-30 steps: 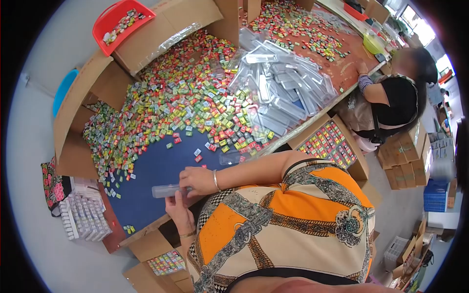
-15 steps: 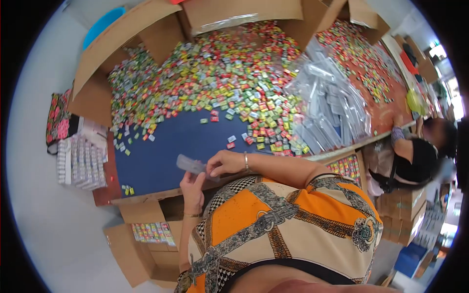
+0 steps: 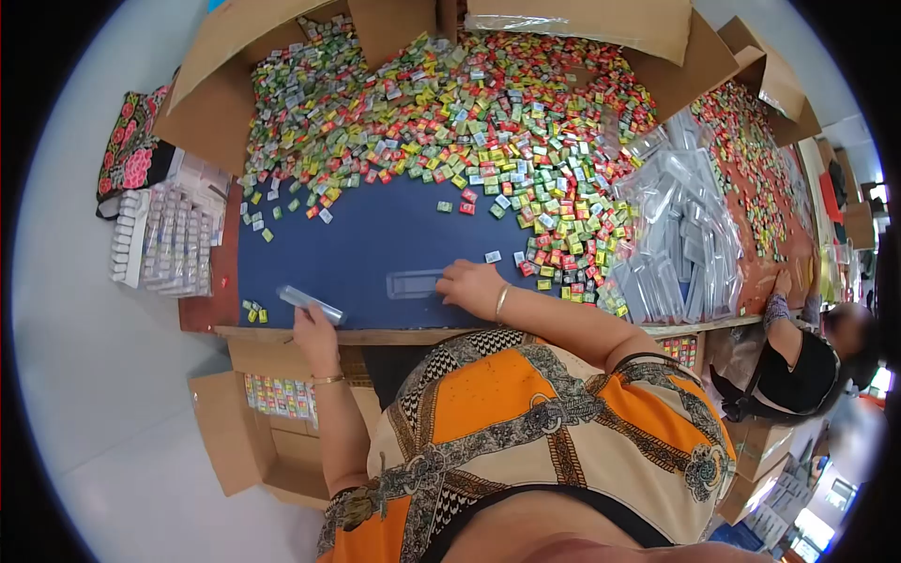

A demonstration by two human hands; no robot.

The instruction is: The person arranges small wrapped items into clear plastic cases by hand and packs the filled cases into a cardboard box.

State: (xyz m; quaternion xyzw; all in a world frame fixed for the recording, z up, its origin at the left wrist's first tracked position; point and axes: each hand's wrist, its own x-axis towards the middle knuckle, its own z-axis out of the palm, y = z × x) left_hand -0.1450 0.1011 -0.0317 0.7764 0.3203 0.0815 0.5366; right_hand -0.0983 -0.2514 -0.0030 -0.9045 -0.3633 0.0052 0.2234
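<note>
My left hand [image 3: 314, 328] is closed on a clear plastic piece [image 3: 312, 305], a long narrow case part, above the front left of the blue mat [image 3: 357, 235]. Close to the mat's front middle lies a clear plastic tray [image 3: 413, 284], flat on the blue surface. My right hand [image 3: 472, 286] touches its right end with bent fingers. Small red, green and yellow packets [image 3: 469, 141] are heaped beyond the mat, with a few loose ones nearer my hands. To the right is a pile of clear plastic cases [image 3: 676, 225].
Cardboard walls [image 3: 582, 26] edge the back of the table. Stacked packed cases [image 3: 174, 239] and a flowered bag [image 3: 131, 150] are at the left. An open carton [image 3: 225, 432] stands below the front edge. A co-worker [image 3: 788, 361] is at the right.
My hands have moved apart, the left one leftward with one plastic piece. The clear tray now lies on the mat by my right hand. The view has turned and shifted.
</note>
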